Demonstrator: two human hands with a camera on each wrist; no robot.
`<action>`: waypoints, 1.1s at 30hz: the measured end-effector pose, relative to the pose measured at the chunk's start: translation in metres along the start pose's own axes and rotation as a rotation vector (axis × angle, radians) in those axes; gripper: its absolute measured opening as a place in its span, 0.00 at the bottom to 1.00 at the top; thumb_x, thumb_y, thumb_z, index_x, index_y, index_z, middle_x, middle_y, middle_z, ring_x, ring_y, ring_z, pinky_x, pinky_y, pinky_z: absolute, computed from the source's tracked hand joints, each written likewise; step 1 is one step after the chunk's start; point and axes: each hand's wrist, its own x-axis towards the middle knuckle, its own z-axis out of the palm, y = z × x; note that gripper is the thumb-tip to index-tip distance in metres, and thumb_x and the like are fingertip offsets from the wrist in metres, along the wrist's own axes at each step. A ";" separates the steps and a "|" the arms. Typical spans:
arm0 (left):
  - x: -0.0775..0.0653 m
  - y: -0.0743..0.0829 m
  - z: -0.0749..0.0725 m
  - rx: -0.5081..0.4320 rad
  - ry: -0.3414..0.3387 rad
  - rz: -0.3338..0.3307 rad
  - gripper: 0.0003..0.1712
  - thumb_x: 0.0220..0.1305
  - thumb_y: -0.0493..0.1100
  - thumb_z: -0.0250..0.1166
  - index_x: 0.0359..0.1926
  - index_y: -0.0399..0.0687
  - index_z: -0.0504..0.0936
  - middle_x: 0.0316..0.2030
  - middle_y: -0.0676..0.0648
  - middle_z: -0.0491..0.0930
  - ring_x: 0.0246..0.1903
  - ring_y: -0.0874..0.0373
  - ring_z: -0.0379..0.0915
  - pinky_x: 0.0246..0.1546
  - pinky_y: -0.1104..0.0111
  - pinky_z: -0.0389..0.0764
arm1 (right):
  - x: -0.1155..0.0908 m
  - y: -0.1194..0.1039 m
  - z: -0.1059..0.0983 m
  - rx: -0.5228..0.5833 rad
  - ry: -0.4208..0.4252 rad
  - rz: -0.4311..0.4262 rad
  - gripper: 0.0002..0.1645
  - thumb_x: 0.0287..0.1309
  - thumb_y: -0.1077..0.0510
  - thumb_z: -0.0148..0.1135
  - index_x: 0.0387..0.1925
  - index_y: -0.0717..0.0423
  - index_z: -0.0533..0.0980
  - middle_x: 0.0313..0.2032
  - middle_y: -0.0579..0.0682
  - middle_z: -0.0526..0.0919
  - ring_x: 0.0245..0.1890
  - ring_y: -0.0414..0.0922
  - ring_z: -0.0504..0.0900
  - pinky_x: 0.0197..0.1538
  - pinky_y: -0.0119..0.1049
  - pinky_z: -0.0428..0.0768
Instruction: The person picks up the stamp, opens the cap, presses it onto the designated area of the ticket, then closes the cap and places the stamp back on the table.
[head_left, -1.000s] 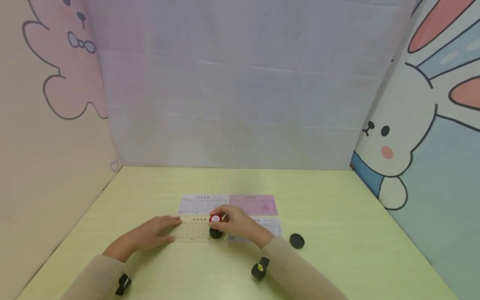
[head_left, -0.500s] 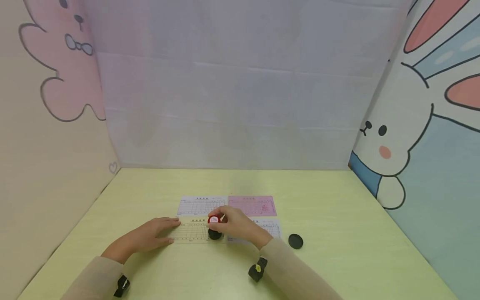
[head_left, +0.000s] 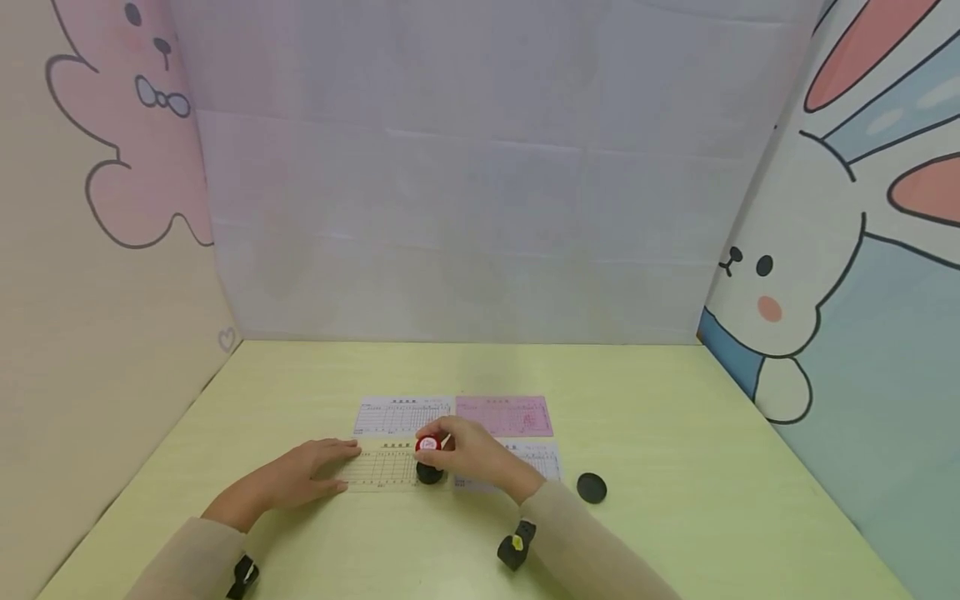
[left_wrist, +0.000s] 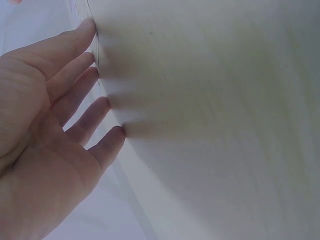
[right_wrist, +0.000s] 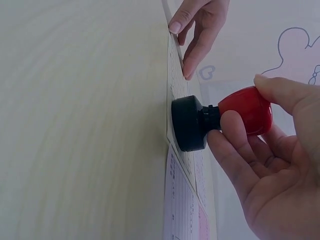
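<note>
My right hand (head_left: 474, 451) grips a stamp by its red handle (right_wrist: 246, 111), thumb and fingers round it. The stamp's round black base (right_wrist: 188, 123) stands on the right part of a yellow printed form (head_left: 382, 468); whether its whole face touches the paper is hard to tell. At the form's left edge, my left hand (head_left: 302, 475) rests with fingers spread and fingertips down. The left wrist view shows those fingertips (left_wrist: 120, 131) against the tabletop and the paper's edge. The form's right end is partly hidden behind the stamp and right hand.
A white form (head_left: 403, 415) and a pink form with a red mark (head_left: 501, 416) lie behind; another white form (head_left: 542, 457) lies under the right forearm. A round black cap (head_left: 592, 488) sits to the right on the table (head_left: 637, 417). Walls enclose the back and sides.
The view has shifted slightly with the head. The right hand keeps its grip on the stamp over the same spot, and the left hand stays at the form's edge.
</note>
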 end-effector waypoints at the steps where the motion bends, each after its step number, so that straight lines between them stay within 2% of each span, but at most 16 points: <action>1: 0.000 0.000 0.000 -0.002 0.001 0.002 0.31 0.66 0.46 0.68 0.64 0.30 0.74 0.64 0.30 0.71 0.63 0.28 0.64 0.60 0.35 0.65 | 0.000 0.000 0.000 0.005 0.004 -0.002 0.17 0.64 0.51 0.69 0.49 0.57 0.81 0.34 0.41 0.80 0.30 0.40 0.78 0.31 0.29 0.77; 8: 0.000 -0.001 0.000 -0.009 0.001 0.002 0.31 0.68 0.46 0.67 0.65 0.31 0.73 0.65 0.30 0.70 0.64 0.29 0.64 0.61 0.37 0.64 | -0.001 0.001 -0.001 -0.006 0.010 0.007 0.19 0.64 0.49 0.68 0.51 0.54 0.82 0.35 0.38 0.80 0.31 0.37 0.77 0.33 0.30 0.77; 15: 0.000 -0.001 0.002 -0.018 -0.003 0.010 0.31 0.68 0.46 0.66 0.65 0.29 0.73 0.65 0.29 0.70 0.64 0.28 0.63 0.62 0.36 0.63 | -0.003 0.001 -0.001 -0.048 0.026 -0.027 0.20 0.64 0.48 0.68 0.51 0.55 0.82 0.36 0.38 0.81 0.30 0.38 0.78 0.32 0.30 0.77; 20: -0.001 -0.001 0.001 -0.018 -0.003 -0.012 0.31 0.68 0.46 0.66 0.65 0.30 0.73 0.66 0.31 0.69 0.65 0.29 0.63 0.63 0.37 0.64 | -0.006 -0.001 -0.003 -0.068 0.032 -0.055 0.19 0.64 0.48 0.68 0.51 0.55 0.82 0.38 0.38 0.81 0.30 0.38 0.77 0.32 0.29 0.77; 30: -0.001 -0.001 0.001 -0.010 0.001 -0.014 0.31 0.68 0.44 0.66 0.66 0.29 0.72 0.66 0.31 0.69 0.65 0.29 0.62 0.63 0.38 0.63 | -0.018 -0.007 -0.027 -0.115 0.046 -0.041 0.19 0.65 0.46 0.66 0.54 0.45 0.82 0.39 0.39 0.81 0.29 0.38 0.79 0.31 0.32 0.78; 33: -0.001 -0.001 0.000 -0.003 -0.001 -0.013 0.31 0.69 0.44 0.66 0.66 0.29 0.72 0.66 0.31 0.69 0.65 0.29 0.62 0.63 0.38 0.63 | -0.022 -0.007 -0.034 -0.111 0.050 -0.034 0.19 0.65 0.46 0.66 0.54 0.45 0.81 0.39 0.40 0.81 0.30 0.39 0.80 0.33 0.33 0.78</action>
